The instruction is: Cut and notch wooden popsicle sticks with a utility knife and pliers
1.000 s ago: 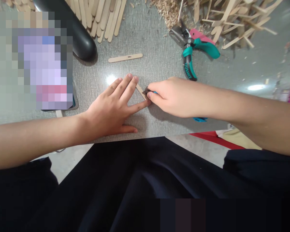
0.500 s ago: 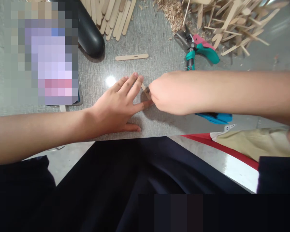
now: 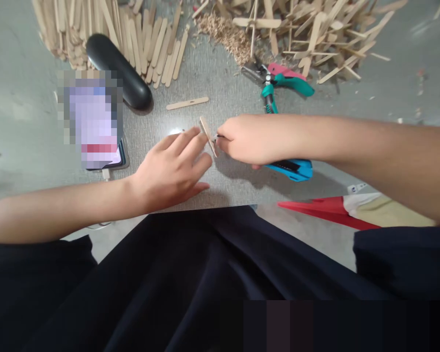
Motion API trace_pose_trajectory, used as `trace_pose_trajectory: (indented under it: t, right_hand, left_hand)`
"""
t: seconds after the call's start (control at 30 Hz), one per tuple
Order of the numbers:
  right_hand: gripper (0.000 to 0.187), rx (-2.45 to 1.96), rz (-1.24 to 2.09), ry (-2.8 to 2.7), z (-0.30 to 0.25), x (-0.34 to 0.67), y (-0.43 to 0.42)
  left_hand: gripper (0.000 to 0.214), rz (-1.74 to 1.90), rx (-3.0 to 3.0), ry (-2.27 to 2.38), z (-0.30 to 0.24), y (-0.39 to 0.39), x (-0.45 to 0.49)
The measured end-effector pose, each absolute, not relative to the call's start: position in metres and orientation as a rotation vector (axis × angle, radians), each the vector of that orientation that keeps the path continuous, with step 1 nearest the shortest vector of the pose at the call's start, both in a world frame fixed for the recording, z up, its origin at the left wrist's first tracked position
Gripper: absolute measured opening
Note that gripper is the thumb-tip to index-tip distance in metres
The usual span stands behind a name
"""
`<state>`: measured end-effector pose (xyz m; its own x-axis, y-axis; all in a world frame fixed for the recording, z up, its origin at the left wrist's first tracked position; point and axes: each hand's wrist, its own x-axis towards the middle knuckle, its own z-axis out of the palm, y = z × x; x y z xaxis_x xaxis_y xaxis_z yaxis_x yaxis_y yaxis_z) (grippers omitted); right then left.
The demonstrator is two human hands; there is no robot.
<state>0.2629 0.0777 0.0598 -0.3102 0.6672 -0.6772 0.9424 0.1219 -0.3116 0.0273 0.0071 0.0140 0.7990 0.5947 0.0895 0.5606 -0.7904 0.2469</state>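
Observation:
A wooden craft stick (image 3: 205,128) lies slanted between my two hands, with a dark cut mark near its lower part. My left hand (image 3: 178,164) rests palm down on the table, fingers loosely bent and apart, a fingertip at the stick's left edge. My right hand (image 3: 244,139) is closed around a blue utility knife (image 3: 295,169); its handle sticks out below the wrist and its dark tip is beside the stick. Just beyond, a second craft stick (image 3: 187,103) with a small mark in its middle lies flat.
Pliers with green handles (image 3: 291,83) lie beyond my right forearm, by a pink piece (image 3: 288,71). Wood shavings (image 3: 223,36) and a heap of loose sticks (image 3: 337,39) are behind. Left are more sticks (image 3: 154,44), a black case (image 3: 119,71) and a phone (image 3: 122,154) with a cable.
My left fingers have drawn back and bent, showing more of the stick. My right hand has shifted slightly away from it with the knife. The camera view has shifted, showing more at the back.

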Motion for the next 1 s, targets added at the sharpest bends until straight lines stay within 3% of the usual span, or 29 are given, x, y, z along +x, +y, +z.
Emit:
trace_pose_trajectory:
  t: [0.07, 0.23, 0.4, 0.63, 0.77, 1.0]
  right_hand:
    - [0.037, 1.613, -1.170, 1.981, 0.067, 0.275, 0.069]
    - [0.030, 1.649, -1.671, 2.059, 0.072, 0.303, 0.041]
    - [0.027, 1.577, -1.893, 2.134, 0.060, 0.321, 0.027]
    - [0.026, 1.651, -2.105, 2.004, 0.053, 0.349, 0.041]
    - [0.025, 1.595, -2.412, 1.913, 0.043, 0.362, 0.044]
    - [0.026, 1.400, -2.720, 1.883, -0.002, 0.363, 0.039]
  left_hand:
    - [0.027, 0.200, 2.659, 1.048, 0.030, 0.011, 0.026]
    - [0.023, 0.309, 1.990, 1.213, 0.044, 0.019, 0.044]
    - [0.025, 0.555, 1.596, 1.188, 0.030, 0.011, 0.090]
    - [0.034, 0.820, 1.718, 1.326, 0.011, 0.023, 0.140]
    - [0.032, 0.895, 1.773, 1.312, 0.001, 0.033, 0.152]
    - [0.036, 0.844, 1.705, 1.201, -0.012, 0.029, 0.143]
